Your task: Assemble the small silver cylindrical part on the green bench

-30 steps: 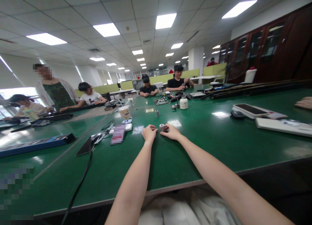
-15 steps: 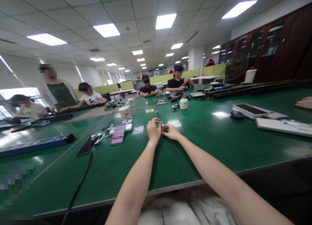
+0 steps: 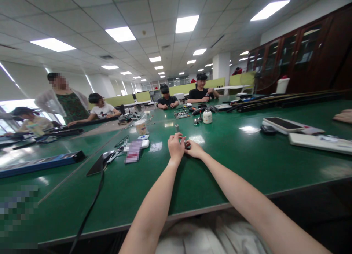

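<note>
Between my hands is a small silvery metal cylinder, mostly covered by my fingers. My right hand is closed round it from the right, fingers bent against its side. From the left, my left hand has its fingers curled over the same cylinder, thumb and forefinger close together at its top. Just what the left fingertips touch is partly hidden. A second metal cylinder stands upright on the green table, just beyond my left hand.
On the left are a paper-wrapped cup, a pinkish packet, a black cable and a long blue box. A white jar stands farther back. To the right lies a phone. Several people sit or stand around.
My left hand has moved right and come over the cylinder at my right hand, hiding most of it. My right hand has stayed nearly in place. The standing person on the left has shifted.
</note>
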